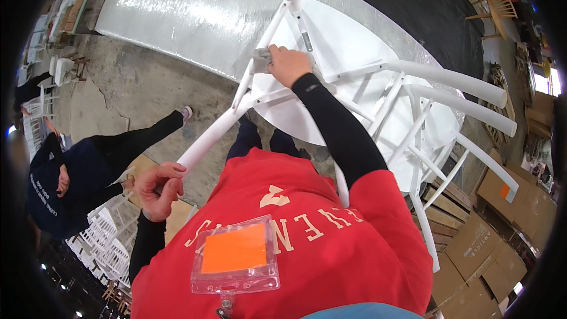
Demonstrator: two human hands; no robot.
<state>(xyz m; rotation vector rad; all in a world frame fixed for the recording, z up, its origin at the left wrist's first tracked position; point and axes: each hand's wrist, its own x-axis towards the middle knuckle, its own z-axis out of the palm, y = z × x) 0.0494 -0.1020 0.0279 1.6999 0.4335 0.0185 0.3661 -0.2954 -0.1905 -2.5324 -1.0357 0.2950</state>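
An upturned white chair lies in front of me, its legs and rails pointing several ways. My right hand is closed on a crumpled grey cloth, pressed around a thin white rail between two legs. At the lower left, my left hand has curled fingers at the end of a white chair leg. The fingertips and thumb touch that end. More white chair legs stick out to the right, and I cannot tell where one chair stops and another starts.
Shiny wrapping covers the table ahead. At left, a person in dark clothes stands near stacked white chairs. Cardboard boxes stand at lower right, wooden chairs at upper right. A clear badge holder hangs on my chest.
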